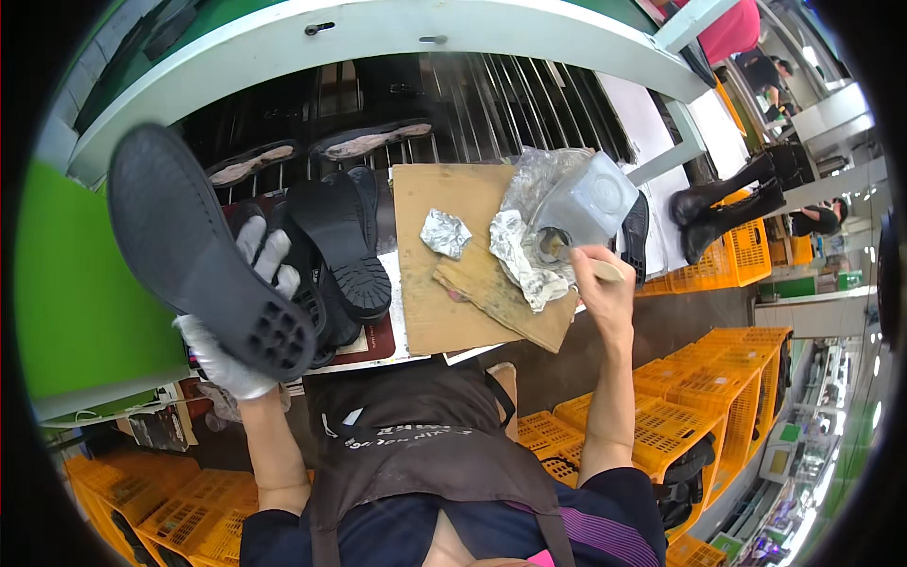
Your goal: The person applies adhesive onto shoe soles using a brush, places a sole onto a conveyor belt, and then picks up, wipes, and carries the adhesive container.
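A black shoe sole (203, 236) is held up in the white-gloved left hand (225, 361), which is spread partly open around it, the palm behind the heel end and the fingertips showing past the edge nearer the other hand; the sole slants, its long forepart reaching beyond the hand and its pitted heel low, close to the wrist. The bare right hand (609, 293) is curled closed on a pale-handled tool (606, 270), whose far end reaches the mouth of a translucent plastic container (595, 198) just beyond the fingers; the tip itself is too small to make out. The container lies tipped, its opening facing left, with crumpled clear film (531, 178) beside it. Just left of the right hand are a long crumpled foil piece (515, 253) and, partly under it, a worn flat strip (505, 304), with a smaller foil piece (445, 233) farther left, all on a cardboard sheet (420, 317). Between the left hand and that sheet is a pile of black soles (331, 222). Well beyond both hands runs a rack of metal bars (529, 94); black boots (732, 203) stand far right of the right hand, and orange crates (661, 425) sit below and to its right.
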Motion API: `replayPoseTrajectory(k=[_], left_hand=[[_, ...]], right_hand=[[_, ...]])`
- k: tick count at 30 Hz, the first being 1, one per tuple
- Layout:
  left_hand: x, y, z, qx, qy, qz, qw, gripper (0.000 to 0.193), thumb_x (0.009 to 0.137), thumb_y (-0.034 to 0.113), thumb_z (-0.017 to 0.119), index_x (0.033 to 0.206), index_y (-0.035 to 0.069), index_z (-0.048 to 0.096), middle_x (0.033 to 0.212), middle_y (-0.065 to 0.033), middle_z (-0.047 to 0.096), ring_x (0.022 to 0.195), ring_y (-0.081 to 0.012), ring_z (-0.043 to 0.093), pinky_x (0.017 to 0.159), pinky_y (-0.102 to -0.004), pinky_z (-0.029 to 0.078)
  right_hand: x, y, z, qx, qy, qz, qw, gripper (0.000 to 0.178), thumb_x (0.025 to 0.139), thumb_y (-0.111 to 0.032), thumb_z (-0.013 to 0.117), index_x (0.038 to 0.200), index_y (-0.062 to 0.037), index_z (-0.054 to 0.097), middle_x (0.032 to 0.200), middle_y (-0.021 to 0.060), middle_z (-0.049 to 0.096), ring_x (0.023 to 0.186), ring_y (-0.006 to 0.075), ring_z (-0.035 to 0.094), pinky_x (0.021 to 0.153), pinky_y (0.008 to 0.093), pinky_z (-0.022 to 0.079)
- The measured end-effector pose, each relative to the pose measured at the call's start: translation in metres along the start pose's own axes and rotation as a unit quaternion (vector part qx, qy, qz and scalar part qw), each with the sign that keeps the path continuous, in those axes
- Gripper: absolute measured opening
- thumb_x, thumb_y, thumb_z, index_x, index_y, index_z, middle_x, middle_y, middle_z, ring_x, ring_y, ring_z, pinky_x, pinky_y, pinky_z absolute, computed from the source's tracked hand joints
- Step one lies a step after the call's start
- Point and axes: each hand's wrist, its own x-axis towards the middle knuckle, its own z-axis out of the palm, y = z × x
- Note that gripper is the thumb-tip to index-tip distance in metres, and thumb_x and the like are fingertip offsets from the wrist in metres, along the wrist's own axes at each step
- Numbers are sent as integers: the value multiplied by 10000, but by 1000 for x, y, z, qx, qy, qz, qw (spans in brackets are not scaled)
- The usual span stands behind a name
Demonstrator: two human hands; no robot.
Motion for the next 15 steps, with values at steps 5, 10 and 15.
replayPoseTrajectory(k=[5, 10, 15], left_hand=[[-9, -39, -21, -111, -96, -96, 984, 863, 897, 595, 485, 1370, -96, 278, 1320, -244, 381, 1051, -309, 567, 901, -439, 506], [-2, -62, -3, -166, -2, -245, 955, 854, 850, 709, 432, 1219, -60, 467, 1037, -252, 575, 851, -360, 622, 758, -442, 551], [-4, -85, 11, -223, -12, -318, 921, 950, 794, 787, 412, 1271, -34, 455, 1096, -212, 575, 950, -303, 602, 870, -411, 514]], right_hand=[[13, 30, 26, -166, 0, -87, 982, 154, 836, -182, 673, 808, -31, 679, 704, 156, 647, 620, 253, 647, 589, 323, 494], [18, 49, 26, -86, -14, -17, 996, 189, 848, -202, 691, 809, -17, 688, 626, 73, 636, 550, 119, 592, 514, 279, 456], [11, 42, 16, 169, 69, 129, 975, 257, 857, -232, 711, 791, 15, 680, 597, 30, 619, 515, 54, 558, 467, 202, 431]])
